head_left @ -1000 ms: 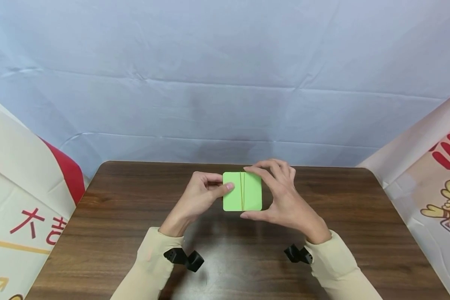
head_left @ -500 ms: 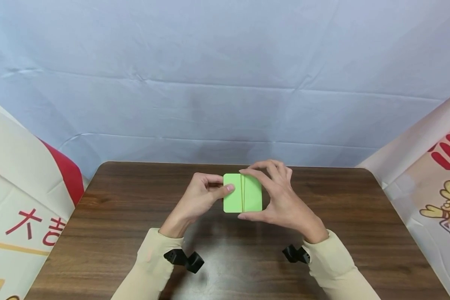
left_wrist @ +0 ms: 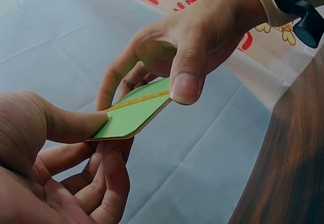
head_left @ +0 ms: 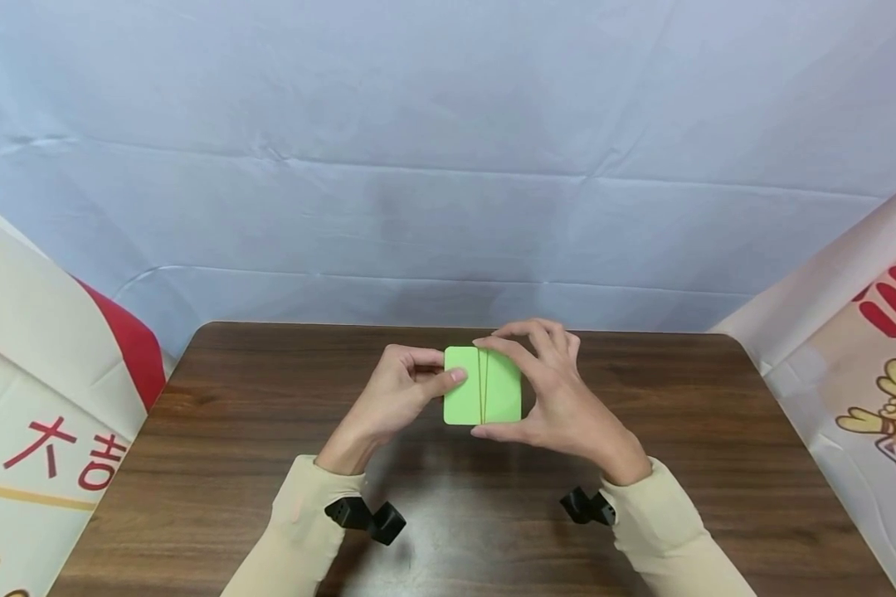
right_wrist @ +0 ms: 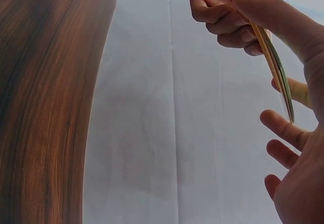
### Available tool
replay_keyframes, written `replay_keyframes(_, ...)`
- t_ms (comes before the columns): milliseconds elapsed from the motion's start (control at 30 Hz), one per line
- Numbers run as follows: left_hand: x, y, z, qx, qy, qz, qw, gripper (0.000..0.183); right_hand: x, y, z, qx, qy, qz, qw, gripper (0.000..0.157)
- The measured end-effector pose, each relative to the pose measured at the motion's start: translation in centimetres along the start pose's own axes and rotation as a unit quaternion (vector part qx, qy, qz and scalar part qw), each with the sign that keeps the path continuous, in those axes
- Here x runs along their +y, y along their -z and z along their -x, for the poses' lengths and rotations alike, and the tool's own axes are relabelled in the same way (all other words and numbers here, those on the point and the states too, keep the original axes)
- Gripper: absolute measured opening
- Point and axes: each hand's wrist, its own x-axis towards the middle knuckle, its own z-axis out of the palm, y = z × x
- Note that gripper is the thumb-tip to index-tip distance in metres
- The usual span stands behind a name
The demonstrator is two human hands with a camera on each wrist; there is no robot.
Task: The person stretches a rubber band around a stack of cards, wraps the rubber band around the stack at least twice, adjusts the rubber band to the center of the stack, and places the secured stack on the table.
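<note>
A thin stack of light green square cards (head_left: 504,390) with rounded corners is held up over the table. A thin yellow rubber band (left_wrist: 142,100) runs across its middle as two strands. My left hand (head_left: 401,394) pinches the stack's left side, thumb on top and fingers beneath. With thumb and index finger, my right hand (head_left: 560,390) spans the stack at its near and far edges, close to the band's ends. Several thin layers show along the stack's edge (right_wrist: 276,67) in the right wrist view. What lies under the stack is hidden in the head view.
A dark brown wooden table (head_left: 254,414) with rounded corners lies beneath the hands. Behind it hangs a pale blue-grey cloth (head_left: 448,166). Printed sheets stand at the left (head_left: 60,398) and right (head_left: 874,373). Each wrist carries a small black camera (head_left: 366,518).
My right hand has shifted slightly left along the stack's edges, its fingertips now nearer the band. The stack has come a little toward me. My left hand keeps its pinch.
</note>
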Motion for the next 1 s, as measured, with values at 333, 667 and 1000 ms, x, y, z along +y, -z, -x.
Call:
replay_keyframes(333,-0.2,0.1,0.0,0.001,0.001,0.002,1.0,0.018,0.0,0.0,0.0,0.001,-0.002,0.005,1.0,0.094)
replay_keyframes(667,-0.1,0.2,0.1,0.013,0.016,-0.002,0.9998,0.018,0.4,0.6,0.9,-0.005,-0.026,-0.001,1.0,0.101)
replay_keyframes(1000,-0.7,0.9,0.2,-0.008,-0.013,-0.062,0.9979,0.032,0.9,0.4,1.5,-0.003,-0.041,-0.012,0.999,0.093)
